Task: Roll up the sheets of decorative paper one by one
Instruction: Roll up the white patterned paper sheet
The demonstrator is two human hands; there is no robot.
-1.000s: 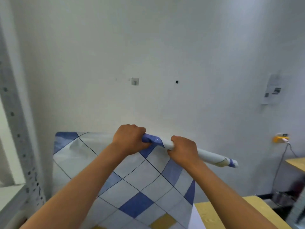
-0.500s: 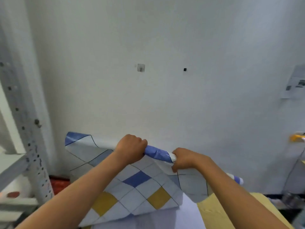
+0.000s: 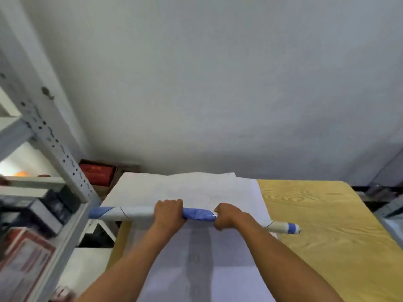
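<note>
Left hand (image 3: 169,212) and right hand (image 3: 226,215) both clenched around the paper roll (image 3: 197,214), blue midsection between them.

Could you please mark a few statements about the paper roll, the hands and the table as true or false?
1. Both hands grip the paper roll. True: left hand, right hand.
2. The roll stands upright. False: it lies roughly level.
3. White sheets lie under the roll. True.
4. The table is glass. False: yellow wood grain.
5. The red box sits on the table. False: it is beyond the table's left corner.
</note>
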